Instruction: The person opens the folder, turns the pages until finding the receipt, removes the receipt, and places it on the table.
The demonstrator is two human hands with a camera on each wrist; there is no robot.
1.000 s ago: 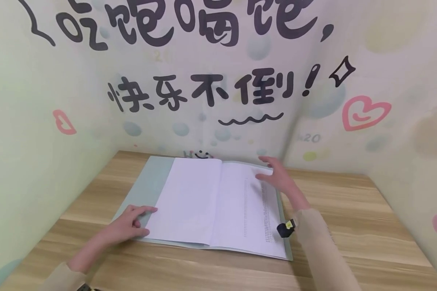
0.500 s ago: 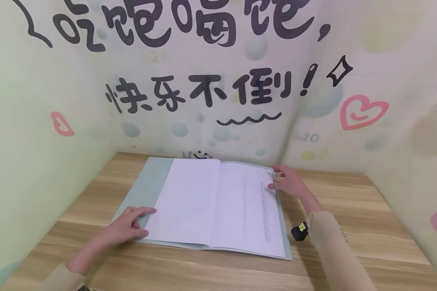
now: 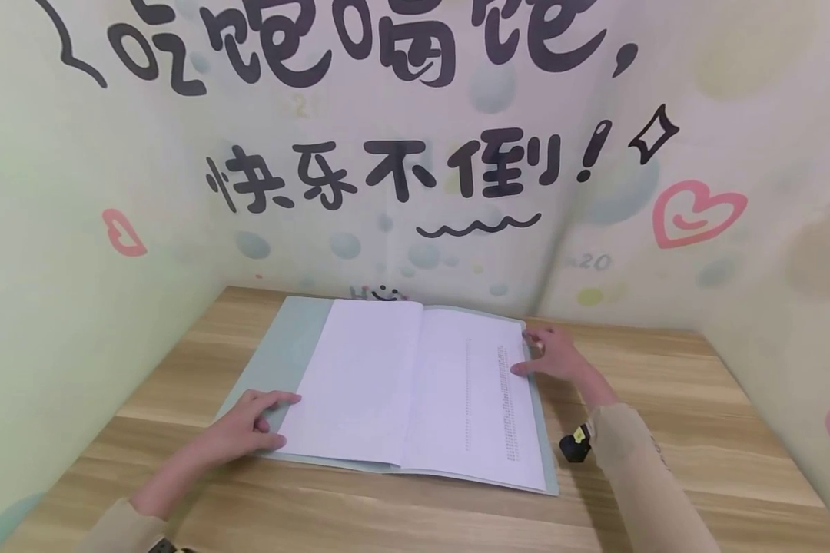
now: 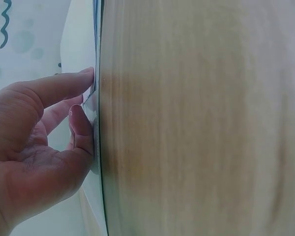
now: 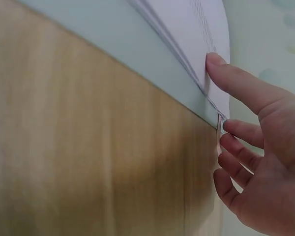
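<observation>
An open book (image 3: 363, 376) with white pages and a pale blue cover (image 3: 277, 346) lies on the table. The left page is blank, while the right page (image 3: 470, 399) carries columns of small print. My left hand (image 3: 242, 426) rests at the left page's edge, thumb and index finger touching the paper and cover; in the left wrist view the other fingers of this hand (image 4: 44, 132) are loosely bent. At the upper right edge of the book is my right hand (image 3: 556, 357). Its thumb (image 5: 219, 66) touches the printed page, and the index fingertip meets the corner of the pages.
The wooden table (image 3: 664, 430) extends around the book. Behind it stands a printed wall (image 3: 387, 253) with black lettering and hearts, close to the book's far edge. A black wrist device (image 3: 576, 444) hangs beneath the right sleeve (image 3: 636, 476).
My right hand has moved right and down from above the printed page to the book's upper right edge, its thumb now on the paper. The left hand and the book have stayed put.
</observation>
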